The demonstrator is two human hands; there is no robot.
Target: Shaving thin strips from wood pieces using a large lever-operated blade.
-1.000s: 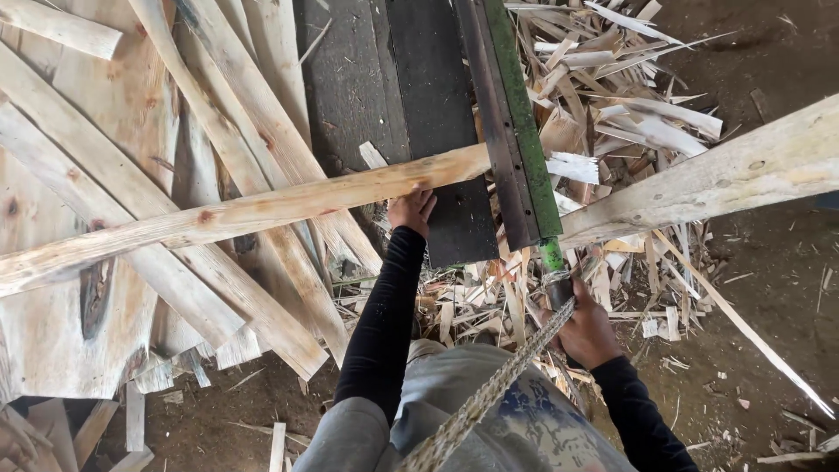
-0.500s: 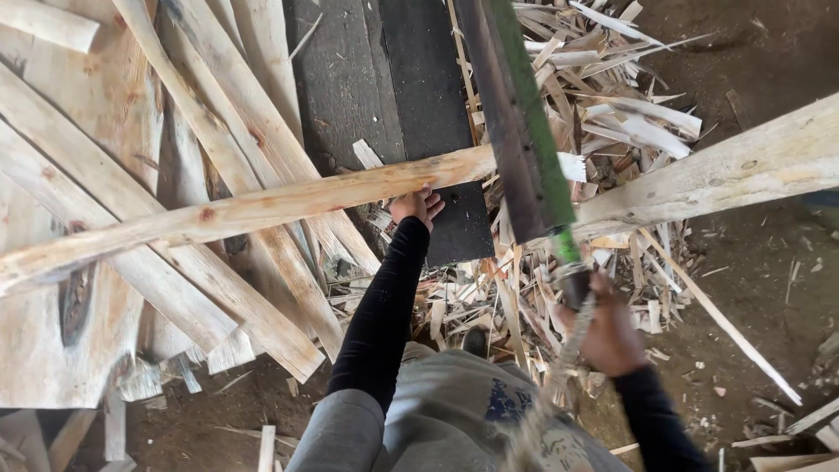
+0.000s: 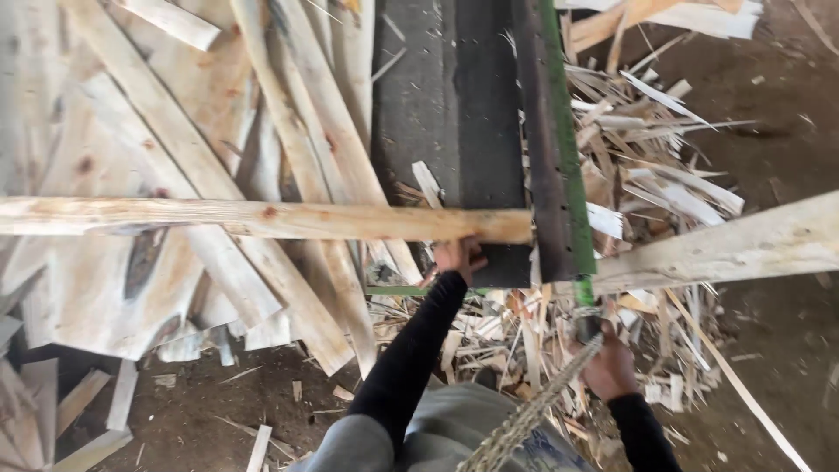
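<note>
My left hand (image 3: pixel 458 259) grips the near end of a long rough wooden slat (image 3: pixel 262 218) that lies across a heap of pale offcut boards (image 3: pixel 149 175). The slat's end reaches the dark metal machine bed (image 3: pixel 446 114). My right hand (image 3: pixel 606 367) is closed on the lower end of a green-edged metal lever bar (image 3: pixel 559 149) that runs up along the bed's right side. A braided rope (image 3: pixel 524 418) leads from that hand down toward my body. A second pale board (image 3: pixel 725 249) sticks out to the right of the bar.
Thin splinters and wood strips (image 3: pixel 647 166) are piled right of the machine and under my arms. Dark dirt floor (image 3: pixel 786 367) lies at the right and bottom left. Short board scraps (image 3: pixel 87 402) rest at the lower left.
The slat has swung from slanted to nearly level, its left end raised. My left hand stays on its near end. The view has shifted, and my right hand keeps hold of the lever.
</note>
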